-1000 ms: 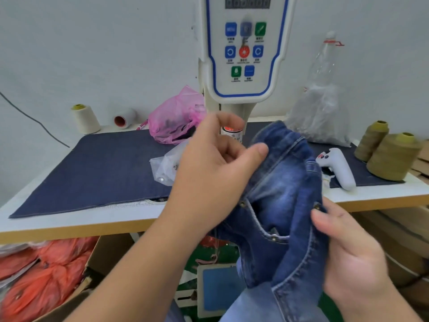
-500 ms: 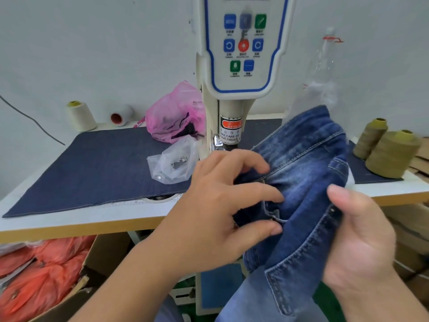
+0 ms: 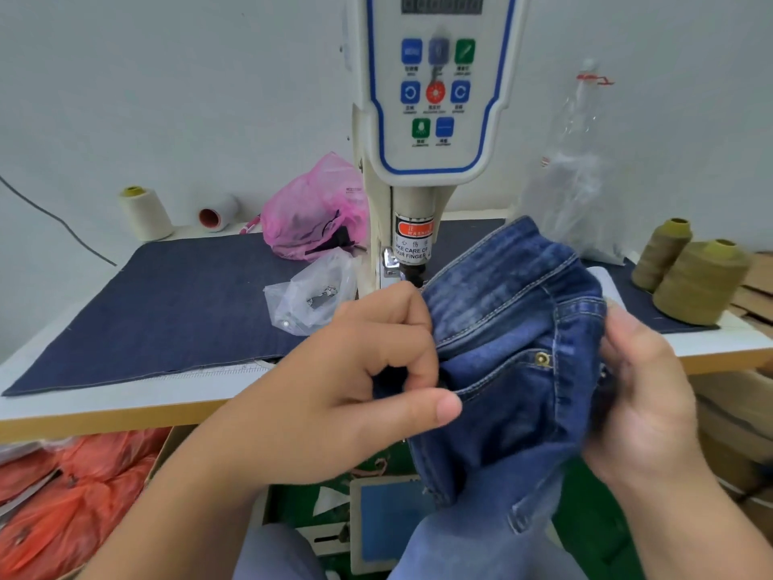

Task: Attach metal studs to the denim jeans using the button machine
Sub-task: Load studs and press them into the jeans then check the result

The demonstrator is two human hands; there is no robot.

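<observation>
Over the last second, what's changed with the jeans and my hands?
Both hands carried the jeans up and in toward the machine. The left hand went from loosely lifting the denim to pinching the pocket edge; the right hand regripped the side, baring a stud. The spools and bags stayed put.
</observation>
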